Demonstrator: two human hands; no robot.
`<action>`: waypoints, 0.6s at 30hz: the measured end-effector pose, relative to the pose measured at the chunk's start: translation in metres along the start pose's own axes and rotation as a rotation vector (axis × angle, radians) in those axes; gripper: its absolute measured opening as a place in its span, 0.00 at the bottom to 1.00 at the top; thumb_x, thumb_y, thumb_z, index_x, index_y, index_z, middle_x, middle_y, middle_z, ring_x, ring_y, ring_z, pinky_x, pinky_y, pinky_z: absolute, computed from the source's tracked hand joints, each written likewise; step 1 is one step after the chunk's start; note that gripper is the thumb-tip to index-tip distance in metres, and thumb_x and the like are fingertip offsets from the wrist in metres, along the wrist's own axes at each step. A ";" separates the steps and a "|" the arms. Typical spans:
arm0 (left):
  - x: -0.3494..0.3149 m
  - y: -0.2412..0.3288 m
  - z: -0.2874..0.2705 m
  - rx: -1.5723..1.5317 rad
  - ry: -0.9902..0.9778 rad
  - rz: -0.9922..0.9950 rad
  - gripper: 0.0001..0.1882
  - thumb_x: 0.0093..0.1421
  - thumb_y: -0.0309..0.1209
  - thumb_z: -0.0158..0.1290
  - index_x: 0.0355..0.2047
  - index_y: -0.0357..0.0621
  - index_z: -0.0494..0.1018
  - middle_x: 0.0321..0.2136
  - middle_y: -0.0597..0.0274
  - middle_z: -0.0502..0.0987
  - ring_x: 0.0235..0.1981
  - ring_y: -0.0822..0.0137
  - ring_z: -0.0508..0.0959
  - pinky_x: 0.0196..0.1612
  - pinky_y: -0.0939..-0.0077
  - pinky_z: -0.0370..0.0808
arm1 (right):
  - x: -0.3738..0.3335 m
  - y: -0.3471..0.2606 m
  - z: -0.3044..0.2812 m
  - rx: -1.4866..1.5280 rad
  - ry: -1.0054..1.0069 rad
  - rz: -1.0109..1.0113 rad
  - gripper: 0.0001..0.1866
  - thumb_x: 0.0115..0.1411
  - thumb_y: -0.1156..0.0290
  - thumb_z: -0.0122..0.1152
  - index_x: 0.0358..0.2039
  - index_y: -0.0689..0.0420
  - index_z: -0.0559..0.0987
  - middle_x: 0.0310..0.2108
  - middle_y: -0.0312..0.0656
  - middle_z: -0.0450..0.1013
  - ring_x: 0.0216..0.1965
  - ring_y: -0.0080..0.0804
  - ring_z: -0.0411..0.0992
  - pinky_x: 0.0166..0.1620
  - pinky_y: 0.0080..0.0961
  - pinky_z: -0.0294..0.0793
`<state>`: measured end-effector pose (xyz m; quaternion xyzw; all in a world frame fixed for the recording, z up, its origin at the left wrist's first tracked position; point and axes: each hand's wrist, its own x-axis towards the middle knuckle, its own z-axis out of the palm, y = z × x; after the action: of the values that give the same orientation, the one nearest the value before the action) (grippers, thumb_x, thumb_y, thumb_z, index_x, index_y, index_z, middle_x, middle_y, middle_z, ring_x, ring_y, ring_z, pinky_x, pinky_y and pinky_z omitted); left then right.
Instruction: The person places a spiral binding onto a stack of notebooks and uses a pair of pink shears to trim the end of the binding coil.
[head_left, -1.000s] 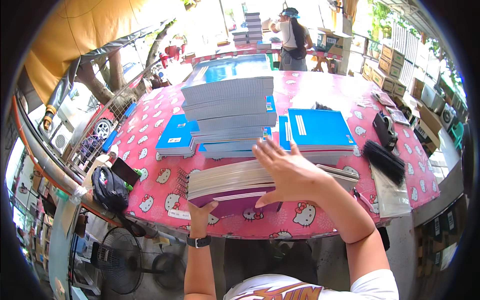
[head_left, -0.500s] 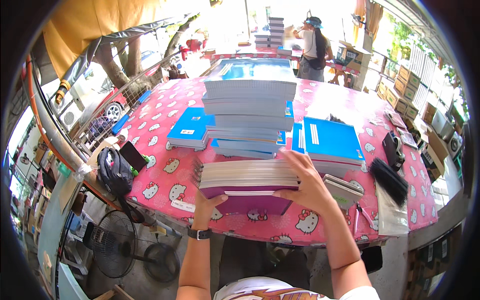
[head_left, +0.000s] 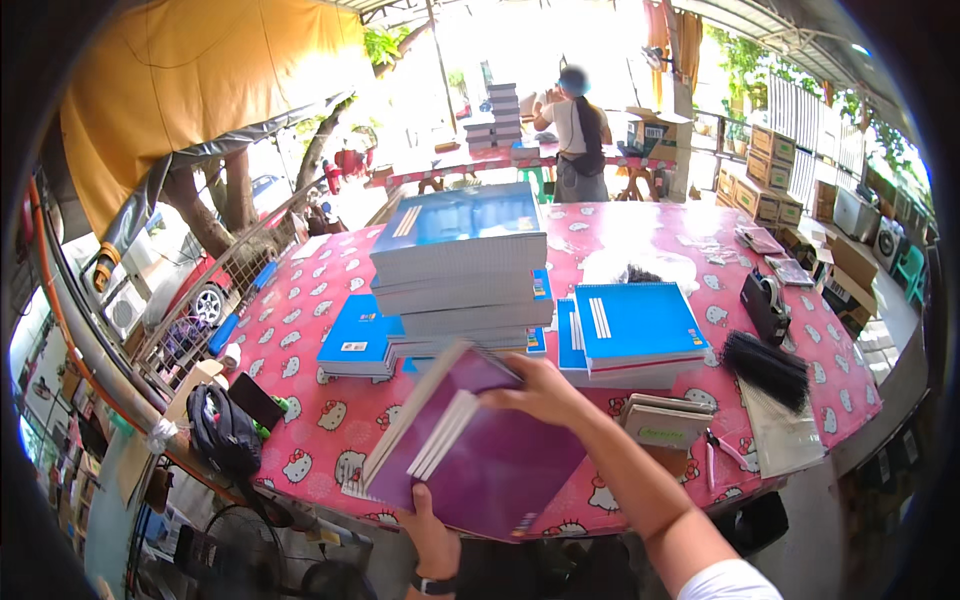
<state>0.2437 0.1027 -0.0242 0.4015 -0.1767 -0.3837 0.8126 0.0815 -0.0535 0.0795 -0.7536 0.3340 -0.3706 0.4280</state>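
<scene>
A stack of purple notebooks point(head_left: 490, 465) is tilted and turned at the near edge of the pink patterned table, its page edges toward the left. My left hand point(head_left: 432, 535) grips its lower near side, thumb on the purple cover. Across the stack's upper edge, my right hand point(head_left: 540, 392) is closed, with its thumb on the cover; some fingers are hidden behind. Just beyond stands a tall pile of notebooks point(head_left: 460, 265) with a blue cover on top. Blue spiral notebooks point(head_left: 640, 322) lie to its right, and more blue notebooks point(head_left: 358, 338) to its left.
At right are a tape dispenser point(head_left: 766, 308), a bundle of black coils point(head_left: 766, 370), pink-handled pliers point(head_left: 724, 452) and a small grey box-like stack point(head_left: 665, 422). A dark bag point(head_left: 225, 430) hangs at the left edge. Another person point(head_left: 580, 135) stands at a far table.
The purple stack has swung from level to tilted, its cover now facing up more. My left hand has moved down and nearer; my right hand has shifted left. The view has tilted up.
</scene>
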 end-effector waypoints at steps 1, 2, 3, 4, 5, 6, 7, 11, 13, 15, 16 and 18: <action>-0.016 0.000 0.002 -0.067 0.058 -0.127 0.30 0.56 0.39 0.56 0.55 0.44 0.58 0.51 0.58 0.64 0.49 0.62 0.68 0.51 0.66 0.68 | 0.021 -0.018 0.000 -0.169 -0.184 0.043 0.29 0.43 0.49 0.68 0.32 0.64 0.78 0.28 0.46 0.75 0.32 0.30 0.74 0.37 0.25 0.72; -0.029 -0.015 -0.002 -0.100 0.035 -0.198 0.27 0.57 0.41 0.54 0.53 0.45 0.59 0.52 0.59 0.63 0.50 0.62 0.67 0.52 0.64 0.66 | 0.039 -0.016 0.004 -0.308 -0.313 0.078 0.32 0.41 0.44 0.67 0.33 0.63 0.79 0.31 0.47 0.76 0.34 0.34 0.74 0.38 0.28 0.72; -0.044 -0.030 -0.009 -0.132 0.010 -0.256 0.25 0.59 0.42 0.52 0.52 0.46 0.60 0.52 0.60 0.62 0.52 0.61 0.66 0.54 0.61 0.64 | 0.060 -0.007 0.012 -0.443 -0.442 0.101 0.36 0.39 0.38 0.66 0.34 0.62 0.79 0.33 0.48 0.76 0.35 0.38 0.74 0.39 0.30 0.72; -0.058 -0.041 -0.008 -0.171 -0.045 -0.271 0.25 0.60 0.42 0.50 0.53 0.45 0.60 0.50 0.61 0.66 0.52 0.62 0.67 0.56 0.61 0.62 | 0.077 0.004 0.028 -0.439 -0.433 0.095 0.36 0.39 0.38 0.66 0.34 0.62 0.79 0.33 0.48 0.76 0.35 0.38 0.74 0.39 0.30 0.72; -0.073 -0.053 -0.005 -0.208 -0.100 -0.285 0.24 0.61 0.43 0.48 0.53 0.44 0.61 0.49 0.62 0.69 0.52 0.62 0.67 0.57 0.61 0.60 | 0.092 0.019 0.046 -0.540 -0.653 0.007 0.39 0.37 0.35 0.64 0.37 0.61 0.79 0.35 0.49 0.76 0.37 0.40 0.74 0.41 0.32 0.71; -0.084 -0.072 -0.011 -0.300 0.000 -0.406 0.23 0.60 0.40 0.50 0.51 0.40 0.64 0.45 0.58 0.71 0.46 0.61 0.69 0.50 0.63 0.64 | 0.105 0.034 0.069 -0.633 -0.881 -0.094 0.43 0.36 0.32 0.62 0.40 0.60 0.79 0.37 0.50 0.76 0.38 0.43 0.73 0.43 0.33 0.71; -0.088 -0.087 -0.014 -0.396 0.095 -0.530 0.21 0.59 0.37 0.53 0.49 0.36 0.67 0.41 0.54 0.73 0.41 0.60 0.71 0.44 0.64 0.69 | 0.114 0.050 0.088 -0.630 -0.875 -0.104 0.43 0.36 0.32 0.62 0.40 0.60 0.79 0.37 0.50 0.76 0.38 0.43 0.73 0.43 0.33 0.71; -0.088 -0.089 -0.004 -0.278 -0.144 -0.712 0.24 0.58 0.46 0.51 0.48 0.47 0.64 0.47 0.62 0.69 0.54 0.63 0.65 0.59 0.62 0.54 | 0.113 0.093 0.140 -0.727 -1.234 -0.102 0.44 0.36 0.34 0.63 0.46 0.58 0.75 0.45 0.53 0.71 0.46 0.44 0.69 0.50 0.36 0.65; -0.082 -0.088 -0.001 -0.314 0.014 -0.770 0.25 0.57 0.49 0.52 0.48 0.46 0.63 0.46 0.63 0.67 0.55 0.60 0.63 0.58 0.60 0.55 | 0.112 0.090 0.152 -0.711 -1.327 -0.109 0.46 0.34 0.33 0.64 0.48 0.57 0.75 0.49 0.52 0.68 0.51 0.44 0.66 0.53 0.39 0.63; -0.077 -0.084 -0.009 -0.308 0.015 -0.786 0.27 0.56 0.50 0.52 0.48 0.45 0.62 0.46 0.62 0.65 0.56 0.59 0.61 0.59 0.59 0.54 | 0.100 0.078 0.155 -1.012 -1.035 -0.047 0.47 0.32 0.34 0.65 0.47 0.56 0.75 0.55 0.48 0.63 0.57 0.47 0.58 0.54 0.50 0.58; -0.077 -0.082 -0.007 -0.280 0.018 -0.848 0.26 0.57 0.49 0.52 0.48 0.44 0.62 0.45 0.61 0.65 0.56 0.59 0.61 0.59 0.58 0.54 | 0.093 0.082 0.148 -0.997 -1.032 -0.018 0.47 0.32 0.34 0.65 0.47 0.56 0.75 0.55 0.48 0.63 0.57 0.47 0.58 0.54 0.50 0.58; -0.080 -0.068 0.005 -0.181 0.054 -0.977 0.27 0.59 0.43 0.51 0.51 0.40 0.60 0.49 0.54 0.65 0.58 0.56 0.59 0.61 0.57 0.52 | 0.080 0.087 0.133 -1.039 -0.839 -0.122 0.44 0.33 0.37 0.66 0.47 0.56 0.74 0.57 0.45 0.60 0.60 0.49 0.51 0.54 0.57 0.55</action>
<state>0.1560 0.1355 -0.0733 0.3749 0.0872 -0.7229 0.5738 0.2179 -0.1021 -0.0237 -0.9595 0.2309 0.1393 0.0814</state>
